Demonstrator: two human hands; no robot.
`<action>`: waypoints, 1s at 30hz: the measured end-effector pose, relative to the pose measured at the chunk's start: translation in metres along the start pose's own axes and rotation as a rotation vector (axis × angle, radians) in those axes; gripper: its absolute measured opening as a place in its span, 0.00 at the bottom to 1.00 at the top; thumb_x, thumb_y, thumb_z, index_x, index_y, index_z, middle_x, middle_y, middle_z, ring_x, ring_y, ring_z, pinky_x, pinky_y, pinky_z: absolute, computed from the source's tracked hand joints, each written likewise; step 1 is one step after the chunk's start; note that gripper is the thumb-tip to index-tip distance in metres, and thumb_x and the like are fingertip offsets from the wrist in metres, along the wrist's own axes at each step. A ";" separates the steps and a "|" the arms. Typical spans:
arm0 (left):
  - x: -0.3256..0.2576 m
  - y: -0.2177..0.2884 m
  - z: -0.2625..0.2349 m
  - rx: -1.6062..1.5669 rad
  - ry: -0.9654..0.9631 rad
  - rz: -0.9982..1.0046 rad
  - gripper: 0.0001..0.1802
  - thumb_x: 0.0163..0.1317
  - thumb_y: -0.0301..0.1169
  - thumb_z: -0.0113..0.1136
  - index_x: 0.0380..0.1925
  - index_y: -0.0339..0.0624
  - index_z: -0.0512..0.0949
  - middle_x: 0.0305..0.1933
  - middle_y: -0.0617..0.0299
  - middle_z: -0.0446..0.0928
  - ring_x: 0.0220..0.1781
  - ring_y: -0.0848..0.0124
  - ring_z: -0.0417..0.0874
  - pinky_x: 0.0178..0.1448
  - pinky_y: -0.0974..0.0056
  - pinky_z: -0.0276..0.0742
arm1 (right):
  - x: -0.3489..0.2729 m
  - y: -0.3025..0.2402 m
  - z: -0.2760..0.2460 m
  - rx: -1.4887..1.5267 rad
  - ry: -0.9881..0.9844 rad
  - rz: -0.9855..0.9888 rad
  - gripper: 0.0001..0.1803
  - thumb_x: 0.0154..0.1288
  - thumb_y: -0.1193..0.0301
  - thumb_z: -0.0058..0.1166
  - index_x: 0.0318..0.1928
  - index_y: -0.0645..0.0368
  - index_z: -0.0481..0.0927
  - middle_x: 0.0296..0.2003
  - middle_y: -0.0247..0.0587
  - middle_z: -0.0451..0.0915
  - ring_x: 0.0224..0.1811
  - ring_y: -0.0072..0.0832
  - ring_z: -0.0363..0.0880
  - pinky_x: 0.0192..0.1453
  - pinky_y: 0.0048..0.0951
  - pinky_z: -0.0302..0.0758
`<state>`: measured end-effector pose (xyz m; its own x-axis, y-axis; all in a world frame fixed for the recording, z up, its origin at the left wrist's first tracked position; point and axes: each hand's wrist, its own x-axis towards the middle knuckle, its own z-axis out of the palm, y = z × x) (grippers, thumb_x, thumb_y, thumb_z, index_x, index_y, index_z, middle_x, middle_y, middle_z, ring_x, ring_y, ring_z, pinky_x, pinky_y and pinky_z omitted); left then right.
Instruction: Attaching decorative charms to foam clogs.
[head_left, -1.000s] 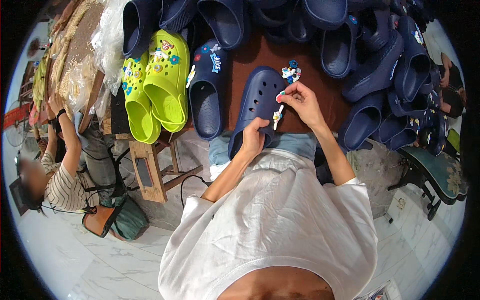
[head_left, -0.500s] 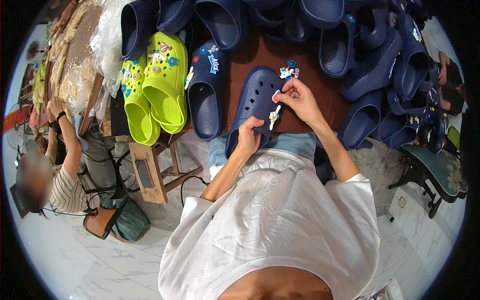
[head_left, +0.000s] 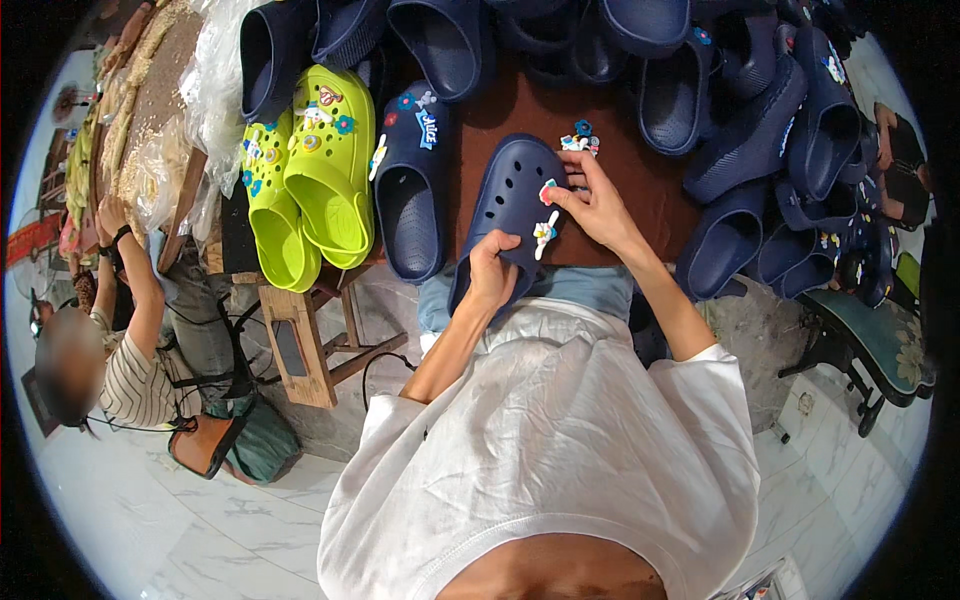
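Note:
A navy clog (head_left: 515,185) with several round holes lies tilted in front of me, its toe pointing away. My left hand (head_left: 492,268) is closed round its near part, thumb laid across the opening. On the clog's right side my right hand (head_left: 593,203) presses its thumb on a small red and white shoe charm (head_left: 547,192), the other fingers bent round the shoe's edge. A white figure charm (head_left: 545,235) sits just below that one. Beyond the right fingers lie a few loose charms (head_left: 582,140), blue and white, partly hidden by the hand.
Left of the clog stand a navy clog (head_left: 410,205) with charms and a pair of lime-green clogs (head_left: 325,180). Many navy clogs (head_left: 675,100) pile up at the back and right of the brown tabletop (head_left: 640,190). A person (head_left: 140,370) sits at far left by another table.
My right fingers have gone from pinching the charm to reaching round the clog's edge, the thumb now on the charm. The clog has shifted slightly left.

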<state>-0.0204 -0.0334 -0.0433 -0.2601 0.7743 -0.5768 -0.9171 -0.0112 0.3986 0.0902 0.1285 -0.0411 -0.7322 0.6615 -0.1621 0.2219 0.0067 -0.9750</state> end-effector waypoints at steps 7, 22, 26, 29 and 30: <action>-0.007 -0.001 0.012 -0.045 0.035 0.030 0.24 0.50 0.28 0.49 0.49 0.29 0.72 0.48 0.52 0.78 0.49 0.59 0.80 0.59 0.57 0.73 | -0.002 -0.008 0.000 0.209 -0.088 0.099 0.33 0.61 0.68 0.63 0.63 0.62 0.64 0.51 0.50 0.75 0.51 0.33 0.76 0.51 0.31 0.75; -0.030 0.004 0.008 -0.065 0.040 0.078 0.23 0.50 0.26 0.47 0.48 0.28 0.72 0.45 0.52 0.78 0.46 0.61 0.81 0.55 0.60 0.77 | -0.029 -0.010 0.042 -0.019 0.102 0.050 0.32 0.59 0.67 0.63 0.60 0.62 0.63 0.50 0.45 0.74 0.53 0.29 0.73 0.53 0.32 0.74; -0.030 0.013 0.014 -0.105 0.066 0.048 0.22 0.50 0.27 0.48 0.47 0.28 0.72 0.46 0.51 0.78 0.46 0.60 0.81 0.55 0.59 0.77 | -0.031 -0.016 0.038 -0.013 0.111 0.019 0.29 0.62 0.68 0.62 0.60 0.62 0.65 0.52 0.45 0.74 0.53 0.29 0.73 0.53 0.31 0.74; -0.029 0.011 0.013 -0.106 0.116 0.029 0.22 0.50 0.27 0.49 0.47 0.28 0.72 0.45 0.50 0.78 0.46 0.58 0.81 0.56 0.58 0.77 | -0.033 -0.003 0.026 0.072 0.149 -0.006 0.24 0.66 0.72 0.56 0.60 0.63 0.66 0.54 0.45 0.74 0.52 0.28 0.74 0.52 0.29 0.75; -0.028 0.010 0.013 -0.107 0.118 0.033 0.22 0.50 0.27 0.49 0.47 0.28 0.72 0.45 0.50 0.78 0.46 0.58 0.81 0.56 0.58 0.77 | -0.032 0.002 0.019 0.045 0.235 -0.028 0.21 0.65 0.72 0.56 0.56 0.62 0.70 0.50 0.47 0.76 0.48 0.31 0.79 0.46 0.32 0.79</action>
<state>-0.0187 -0.0473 -0.0135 -0.3187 0.6930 -0.6467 -0.9327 -0.1079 0.3440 0.1019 0.0927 -0.0410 -0.5667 0.8178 -0.0999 0.1704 -0.0023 -0.9854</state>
